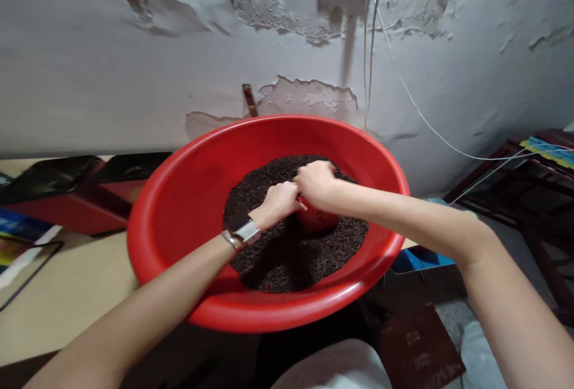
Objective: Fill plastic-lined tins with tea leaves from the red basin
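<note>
A large red plastic basin [179,198] sits in front of me, tilted toward me, with a heap of dark loose tea leaves [278,257] in it. My right hand [316,183] is closed over the top of a small red container [318,220] that stands partly sunk in the leaves. My left hand [278,201], with a watch on the wrist, is closed against the container's left side, touching my right hand. The container's mouth is hidden under my hands.
A peeling grey wall [89,78] rises right behind the basin, with white cables [403,84] hanging down it. Red and black boxes [76,198] lie on the pale table [67,299] at left. A dark wooden rack [538,186] stands at right.
</note>
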Demonstrator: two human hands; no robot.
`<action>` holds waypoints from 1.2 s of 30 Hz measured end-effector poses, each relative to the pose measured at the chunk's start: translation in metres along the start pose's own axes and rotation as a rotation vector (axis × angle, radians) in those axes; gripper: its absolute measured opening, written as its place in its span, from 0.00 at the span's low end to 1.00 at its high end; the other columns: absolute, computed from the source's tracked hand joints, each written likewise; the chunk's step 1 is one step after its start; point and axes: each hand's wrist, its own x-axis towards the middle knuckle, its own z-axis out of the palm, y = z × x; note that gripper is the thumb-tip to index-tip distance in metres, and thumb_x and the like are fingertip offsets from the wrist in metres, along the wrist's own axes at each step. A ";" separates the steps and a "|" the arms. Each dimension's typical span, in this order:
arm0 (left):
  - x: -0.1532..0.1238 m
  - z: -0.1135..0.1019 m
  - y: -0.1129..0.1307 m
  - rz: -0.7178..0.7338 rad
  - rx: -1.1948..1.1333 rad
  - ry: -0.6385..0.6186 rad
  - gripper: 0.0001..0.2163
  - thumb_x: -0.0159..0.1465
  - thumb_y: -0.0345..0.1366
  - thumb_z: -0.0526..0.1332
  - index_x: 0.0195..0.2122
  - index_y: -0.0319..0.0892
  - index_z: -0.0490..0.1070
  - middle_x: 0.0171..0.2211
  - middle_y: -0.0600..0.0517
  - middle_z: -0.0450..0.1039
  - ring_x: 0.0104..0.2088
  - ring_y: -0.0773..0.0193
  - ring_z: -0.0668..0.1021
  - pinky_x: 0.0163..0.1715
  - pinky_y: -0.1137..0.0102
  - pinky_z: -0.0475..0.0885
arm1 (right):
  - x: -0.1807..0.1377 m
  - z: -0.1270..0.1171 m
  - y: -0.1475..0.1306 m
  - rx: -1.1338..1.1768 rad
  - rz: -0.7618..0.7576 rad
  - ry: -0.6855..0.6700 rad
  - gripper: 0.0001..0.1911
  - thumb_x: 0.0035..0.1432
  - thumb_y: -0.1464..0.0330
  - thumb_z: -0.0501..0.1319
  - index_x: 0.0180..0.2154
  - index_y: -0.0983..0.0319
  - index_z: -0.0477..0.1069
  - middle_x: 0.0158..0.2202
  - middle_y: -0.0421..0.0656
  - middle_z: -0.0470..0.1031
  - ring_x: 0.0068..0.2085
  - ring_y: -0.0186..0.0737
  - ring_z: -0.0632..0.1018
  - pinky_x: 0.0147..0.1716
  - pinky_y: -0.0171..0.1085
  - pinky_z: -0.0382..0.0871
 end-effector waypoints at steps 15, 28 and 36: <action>0.023 0.025 -0.012 0.048 0.245 0.096 0.11 0.65 0.35 0.62 0.45 0.35 0.76 0.47 0.40 0.76 0.49 0.49 0.78 0.40 0.65 0.72 | 0.029 0.094 0.084 -0.049 -0.112 0.280 0.20 0.59 0.60 0.66 0.49 0.64 0.77 0.55 0.52 0.72 0.62 0.61 0.58 0.59 0.56 0.48; 0.016 -0.017 -0.023 0.175 -0.120 -0.567 0.07 0.51 0.38 0.70 0.23 0.41 0.79 0.15 0.54 0.71 0.20 0.63 0.75 0.24 0.72 0.65 | 0.002 0.054 0.042 0.067 -0.346 -0.237 0.13 0.57 0.61 0.67 0.36 0.66 0.80 0.31 0.47 0.79 0.30 0.39 0.75 0.27 0.34 0.56; 0.009 -0.040 -0.029 -0.061 -0.390 0.180 0.16 0.65 0.44 0.58 0.38 0.39 0.81 0.31 0.47 0.81 0.32 0.60 0.81 0.35 0.71 0.71 | 0.015 0.060 0.072 0.364 -0.094 0.562 0.17 0.56 0.62 0.68 0.46 0.63 0.74 0.53 0.54 0.73 0.55 0.53 0.70 0.52 0.49 0.63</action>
